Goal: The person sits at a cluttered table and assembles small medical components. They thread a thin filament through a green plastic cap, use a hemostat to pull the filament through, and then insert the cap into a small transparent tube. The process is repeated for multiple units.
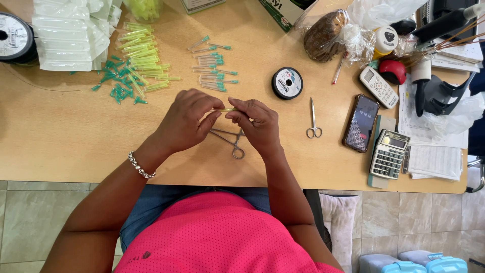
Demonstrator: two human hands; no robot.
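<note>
Your left hand [184,121] and right hand [257,124] pinch one thin yellow-green tube [226,109] at frame centre, above the forceps [231,140].

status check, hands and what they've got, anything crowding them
Left hand and right hand both pinch a thin yellow-green tube. Forceps lie under the hands. Scissors apart, to the right.

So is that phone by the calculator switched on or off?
On. The phone lies face up on the table, its screen lit and showing figures.

Light wooden table [60,146], beige tiled floor [30,222], even bright light.
</note>
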